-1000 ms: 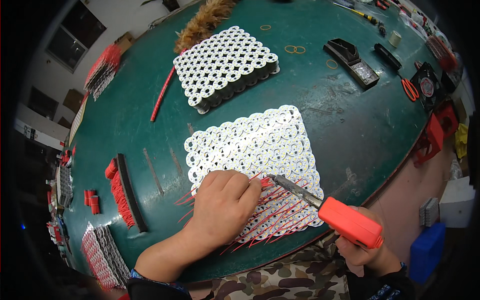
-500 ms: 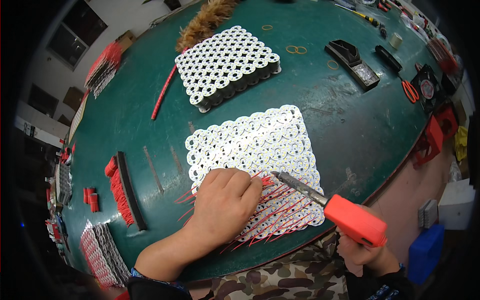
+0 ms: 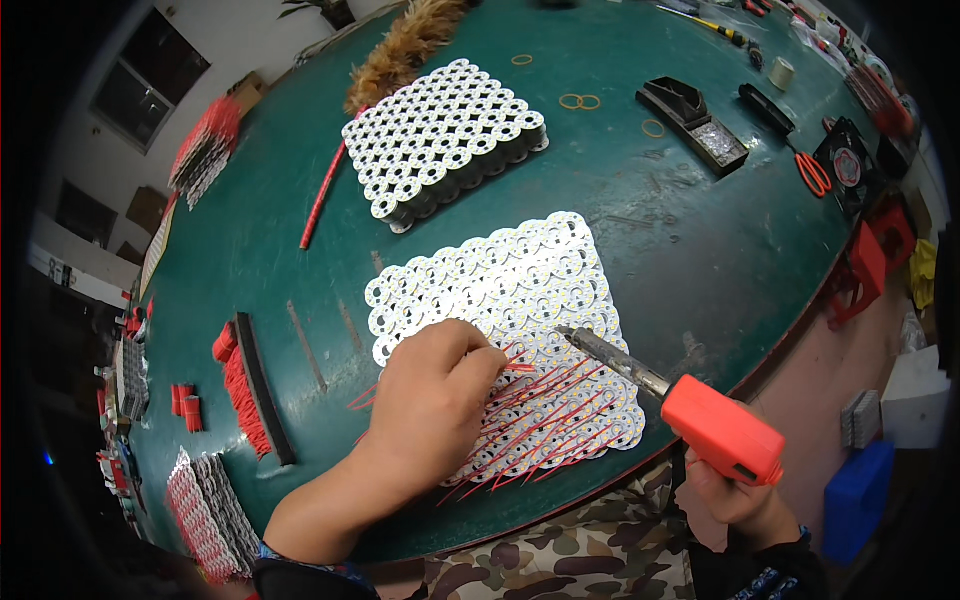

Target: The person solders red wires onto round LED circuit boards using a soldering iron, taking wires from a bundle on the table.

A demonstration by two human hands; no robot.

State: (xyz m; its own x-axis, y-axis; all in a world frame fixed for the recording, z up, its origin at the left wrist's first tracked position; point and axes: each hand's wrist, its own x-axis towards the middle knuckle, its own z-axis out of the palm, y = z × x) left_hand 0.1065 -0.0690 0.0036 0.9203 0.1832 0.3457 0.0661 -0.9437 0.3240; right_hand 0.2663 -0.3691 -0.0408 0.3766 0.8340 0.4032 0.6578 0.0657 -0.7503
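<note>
Two hands meet over one white panel of round LED boards, iron tip pointing at the wire the other hand pins.

On the green table (image 3: 250, 250), the panel of round LED boards (image 3: 520, 290) lies just ahead of the person, its near half bristling with short red wires (image 3: 545, 425). The left hand (image 3: 435, 395) rests on that near half, fingers curled and pinched down on one red wire at the fingertips (image 3: 490, 360). The right hand (image 3: 735, 495) is closed around the orange grip of a soldering iron (image 3: 665, 395), off the table's edge. The iron's long axis runs up and to the left, its metal tip (image 3: 565, 331) just right of the left fingertips, near but apart. A thicker stack of similar boards (image 3: 445, 135) sits well beyond.
</note>
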